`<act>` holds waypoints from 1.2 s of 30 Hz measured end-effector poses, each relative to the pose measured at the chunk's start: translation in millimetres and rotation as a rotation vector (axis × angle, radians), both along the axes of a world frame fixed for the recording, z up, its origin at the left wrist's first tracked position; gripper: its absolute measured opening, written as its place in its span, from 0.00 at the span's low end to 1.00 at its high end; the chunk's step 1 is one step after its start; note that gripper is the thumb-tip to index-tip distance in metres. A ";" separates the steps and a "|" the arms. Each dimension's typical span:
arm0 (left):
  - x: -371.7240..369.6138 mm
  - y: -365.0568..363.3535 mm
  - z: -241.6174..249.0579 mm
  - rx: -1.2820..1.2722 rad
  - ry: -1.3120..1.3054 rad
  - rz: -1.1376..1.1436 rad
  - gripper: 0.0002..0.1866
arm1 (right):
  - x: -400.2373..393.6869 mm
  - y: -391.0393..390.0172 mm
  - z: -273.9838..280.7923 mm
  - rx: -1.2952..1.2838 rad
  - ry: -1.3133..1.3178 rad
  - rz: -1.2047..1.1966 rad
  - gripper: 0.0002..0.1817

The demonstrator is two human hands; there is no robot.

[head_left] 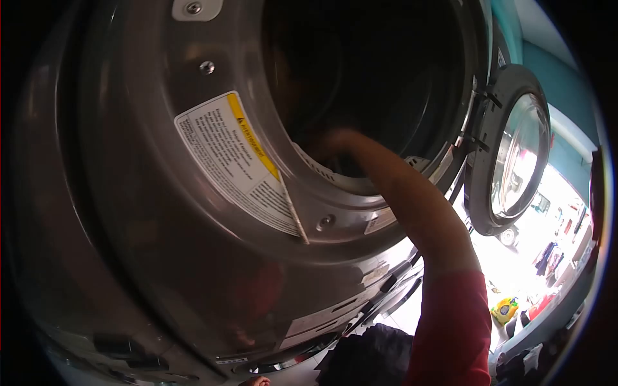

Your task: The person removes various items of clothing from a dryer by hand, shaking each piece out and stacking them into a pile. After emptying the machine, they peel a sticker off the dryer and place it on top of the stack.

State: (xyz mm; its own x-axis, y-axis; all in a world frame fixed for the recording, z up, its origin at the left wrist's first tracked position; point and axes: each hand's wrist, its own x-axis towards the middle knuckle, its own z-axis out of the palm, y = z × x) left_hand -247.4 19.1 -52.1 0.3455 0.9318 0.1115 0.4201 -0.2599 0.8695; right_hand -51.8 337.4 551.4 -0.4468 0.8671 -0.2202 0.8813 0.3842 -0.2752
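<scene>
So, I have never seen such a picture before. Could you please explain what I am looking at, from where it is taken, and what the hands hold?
The single picture comes from a camera worn on the person's head, looking forward and down. The wide lens bends everything round.

The big grey metal machine is a front-loading laundry machine, very close. Its round glass door stands open at the right. A white and yellow warning label sits beside the dark round opening.

The right arm in a red sleeve reaches into that opening. The right hand is in shadow there, so I cannot tell whether its fingers hold anything. The left hand is not clearly visible. Dark clothing lies below the arm.
</scene>
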 end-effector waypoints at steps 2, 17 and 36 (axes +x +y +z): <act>-2.5 2.5 3.3 -0.002 -0.010 0.025 0.07 | 2.1 73.1 -27.4 -0.129 -0.097 -0.018 0.24; 19.6 15.8 70.4 -0.018 0.107 -0.315 0.06 | 71.5 -103.8 98.2 0.455 0.711 -0.091 0.22; 240.6 2.3 299.9 0.204 -0.970 -0.595 0.28 | 292.8 -372.7 4.9 1.259 -0.167 -0.263 0.18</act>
